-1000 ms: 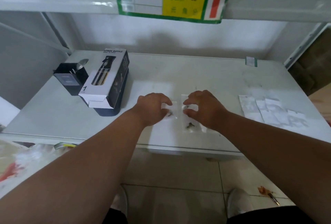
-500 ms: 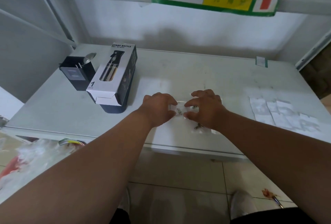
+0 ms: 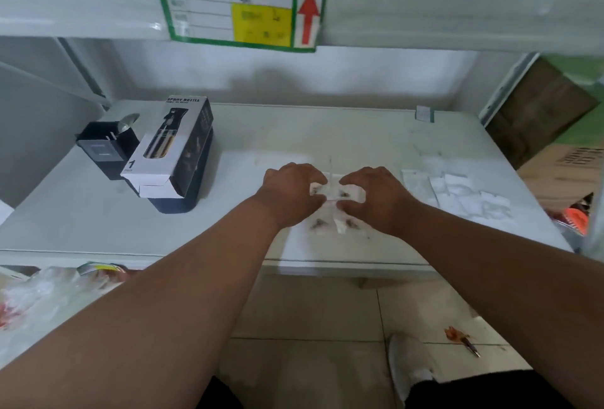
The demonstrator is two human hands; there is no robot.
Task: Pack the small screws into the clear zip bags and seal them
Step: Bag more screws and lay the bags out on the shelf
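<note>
To the right of the spray bottle box (image 3: 170, 147), I see my left hand (image 3: 289, 194) and right hand (image 3: 376, 198) both pinching one clear zip bag (image 3: 336, 191) with small screws (image 3: 343, 193) inside.

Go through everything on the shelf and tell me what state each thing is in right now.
Left hand: pinching the zip bag's left end.
Right hand: pinching its right end.
Zip bag: held between both hands, screws inside, seal unclear.
Filled bags: lying flat near the shelf edge.
Empty bags: spread flat.
Spray bottle box: end flap open.
</note>
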